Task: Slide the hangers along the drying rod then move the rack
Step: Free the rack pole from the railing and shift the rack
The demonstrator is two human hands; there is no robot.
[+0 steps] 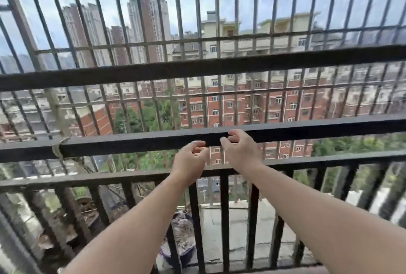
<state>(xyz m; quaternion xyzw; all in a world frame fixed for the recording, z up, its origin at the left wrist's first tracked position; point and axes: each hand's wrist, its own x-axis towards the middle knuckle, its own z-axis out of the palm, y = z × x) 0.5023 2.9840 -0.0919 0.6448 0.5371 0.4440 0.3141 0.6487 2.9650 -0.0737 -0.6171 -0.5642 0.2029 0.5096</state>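
Security grille (197, 38) fills the view, city blocks behind it. Two thick dark bars run horizontally in front of the grille; the lower one reads as the drying rod (131, 145), a cord lashing (57, 148) knotted round it far left of the hands. Below the rod: balcony railing (222, 208), and low behind its bars a dark pot (182, 238) of soil. No hangers visible anywhere on the rod, no rack in frame, so the task's things are either out of view or not here; cannot tell which. Both arms reach up to the rod, hands close together near its middle. Left hand (191, 159) sits just under the rod, fingers loosely curled, nothing seen in them, fingertips at the rod's lower edge. Right hand (239, 148) just beside it, fingers hooked over the rod's front face, thumb below, a light pinch on the rod itself. Judged step: sliding stage, hands positioned on the rod but with nothing to push. Next move likely needs a look or reach along the rod to find the hangers, then a sideways sweep with the hooked fingers.
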